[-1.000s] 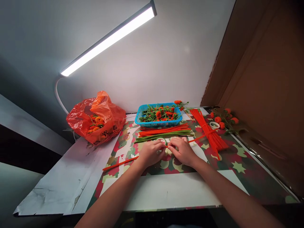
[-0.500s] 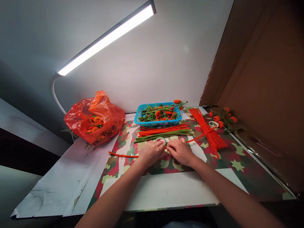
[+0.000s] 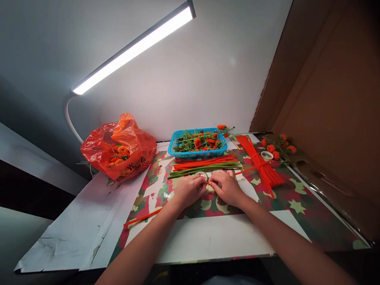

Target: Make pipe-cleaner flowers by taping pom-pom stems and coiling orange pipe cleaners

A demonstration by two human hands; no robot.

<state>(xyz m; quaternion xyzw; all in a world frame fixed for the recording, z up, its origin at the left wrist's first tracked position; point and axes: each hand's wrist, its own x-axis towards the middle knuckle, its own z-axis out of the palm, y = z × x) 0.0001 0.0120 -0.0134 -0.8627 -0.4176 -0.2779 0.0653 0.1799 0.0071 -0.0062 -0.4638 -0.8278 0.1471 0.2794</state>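
My left hand and my right hand are close together over the middle of the table, fingers pinched. Between the fingertips is a small orange part of a pipe cleaner. One long orange end of the pipe cleaner slants out to the left behind my left wrist; another sticks out to the right past my right hand. How the middle is bent is hidden by my fingers. Just behind the hands lies a roll of green tape. Beyond it are loose green pipe cleaners and red-orange pipe cleaners.
A blue basket of orange flowers with green stems stands at the back. At left, a red plastic bag holds more flowers. A tied red bundle, a white tape roll and flowers lie right. A lamp hangs above.
The pipe cleaner's left end has swung down toward me, and its right end now points slightly higher. Both hands stay nearly in place, still pinching it.
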